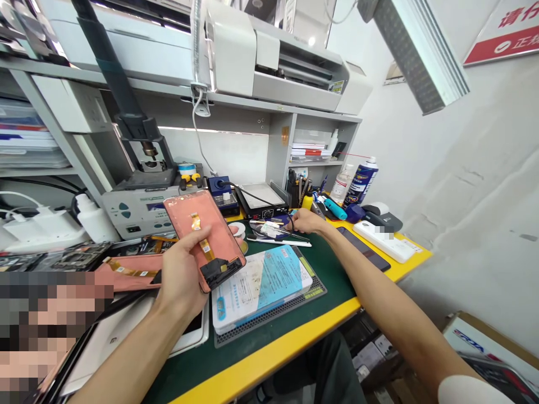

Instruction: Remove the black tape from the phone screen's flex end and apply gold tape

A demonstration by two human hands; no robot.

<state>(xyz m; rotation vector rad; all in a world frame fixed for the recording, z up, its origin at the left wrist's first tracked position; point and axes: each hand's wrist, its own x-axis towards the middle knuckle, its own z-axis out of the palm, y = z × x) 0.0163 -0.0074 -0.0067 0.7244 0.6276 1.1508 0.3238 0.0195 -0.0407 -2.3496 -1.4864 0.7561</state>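
My left hand [183,269] grips a phone screen assembly [221,224] with a pinkish copper back, held up and tilted. A gold flex cable [204,241] runs down that back to a black part at its lower end. Across the mat, my right hand [309,221] reaches among small tools [273,229] in front of the heating plate [263,196]. Its fingers are curled together, and what they hold, if anything, is too small to make out. Below the screen assembly lies a blue and white box [265,286] on a dark perforated pad [315,275].
A second copper-backed panel [130,269] and a white tablet [113,342] lie at the left. Behind stands a grey machine [137,210]. Right of my hand are a spray can [362,182], a clear bottle [341,185], a dark phone [364,249] and a white device [385,241].
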